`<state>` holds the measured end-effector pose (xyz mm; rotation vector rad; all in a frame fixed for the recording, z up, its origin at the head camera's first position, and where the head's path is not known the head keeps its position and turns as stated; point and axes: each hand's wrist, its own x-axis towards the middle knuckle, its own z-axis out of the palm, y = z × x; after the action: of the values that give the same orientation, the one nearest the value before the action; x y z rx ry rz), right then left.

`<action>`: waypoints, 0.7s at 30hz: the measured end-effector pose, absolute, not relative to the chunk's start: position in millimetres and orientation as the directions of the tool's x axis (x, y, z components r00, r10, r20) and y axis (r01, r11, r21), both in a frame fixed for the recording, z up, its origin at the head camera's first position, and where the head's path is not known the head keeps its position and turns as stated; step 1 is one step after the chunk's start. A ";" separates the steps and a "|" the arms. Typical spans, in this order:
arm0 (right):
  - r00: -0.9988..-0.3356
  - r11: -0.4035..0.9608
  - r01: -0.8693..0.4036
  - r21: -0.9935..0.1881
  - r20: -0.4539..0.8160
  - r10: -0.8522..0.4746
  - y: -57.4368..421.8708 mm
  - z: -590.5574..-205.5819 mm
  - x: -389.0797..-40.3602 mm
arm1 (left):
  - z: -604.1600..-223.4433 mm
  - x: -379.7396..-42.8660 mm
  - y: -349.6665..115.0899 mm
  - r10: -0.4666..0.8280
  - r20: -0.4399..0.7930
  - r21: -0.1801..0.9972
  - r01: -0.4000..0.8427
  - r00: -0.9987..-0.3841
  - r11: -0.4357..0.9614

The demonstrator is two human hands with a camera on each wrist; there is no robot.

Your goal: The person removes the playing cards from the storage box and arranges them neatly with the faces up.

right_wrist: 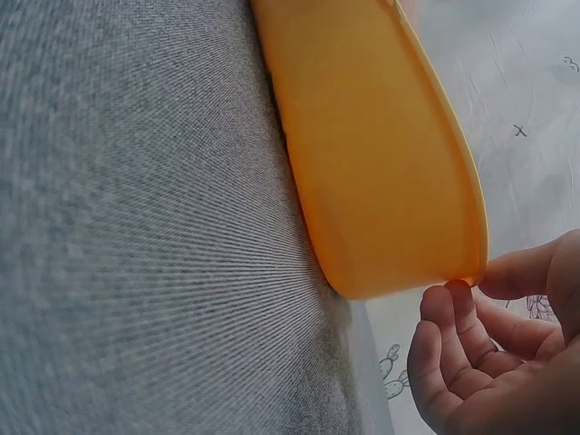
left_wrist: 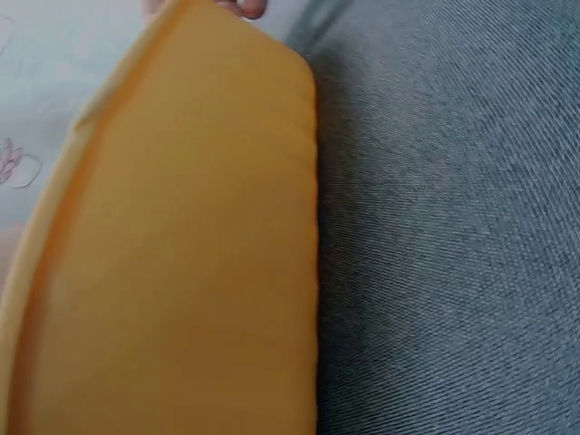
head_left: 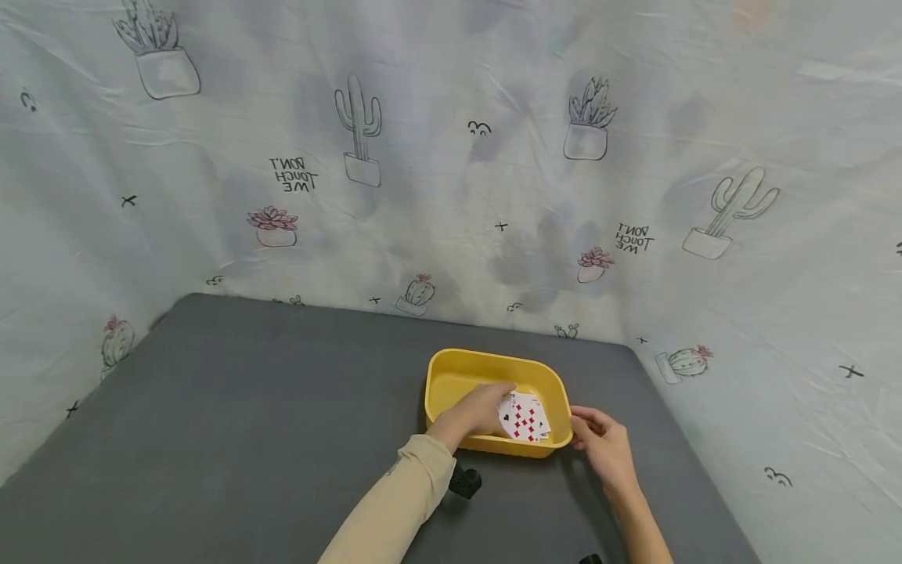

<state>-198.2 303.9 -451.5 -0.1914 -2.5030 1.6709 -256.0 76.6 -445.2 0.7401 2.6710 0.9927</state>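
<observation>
Yellow tray (head_left: 514, 447) with grey table (head_left: 282, 399) under it, playing cards (head_left: 524, 417) face-up inside it, left hand (head_left: 481, 408) inside it against the cards, fingers' grip something I cannot tell remotely, right hand (head_left: 607, 446) pinching its right rim, patterned cloth (head_left: 451, 219) behind it.

Booth-like setting, gray tabletop (head_left: 247, 439), pale cactus-print sheeting (head_left: 451, 180) behind and along both sides, wider room unclear

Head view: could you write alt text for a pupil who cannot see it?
A person's left hand reaches into a yellow tub, at some playing cards; the right hand grips the tub's right end. Beneath is a dark grey table, behind it a pale cloth printed with cacti.
</observation>
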 end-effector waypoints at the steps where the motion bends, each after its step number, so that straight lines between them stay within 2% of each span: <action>1: -0.985 0.380 0.033 -0.924 0.035 0.171 303.0 -451.9 -197.8 | -445.8 -255.9 76.6 0.520 -0.005 0.641 0.397 -0.854 0.657; 9: -0.983 0.379 0.028 -0.925 0.043 0.178 302.1 -450.8 -196.1 | -444.2 -254.6 80.4 0.533 0.015 0.566 0.446 -0.846 0.693; 21: -0.986 0.366 0.005 -0.930 0.056 0.157 301.7 -453.0 -193.9 | -451.9 -258.9 79.5 0.575 -0.005 0.543 0.481 -0.818 0.689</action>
<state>-193.9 301.7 -453.0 -0.1483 -2.4824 1.6895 -258.9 79.5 -451.9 0.8591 2.7235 0.8008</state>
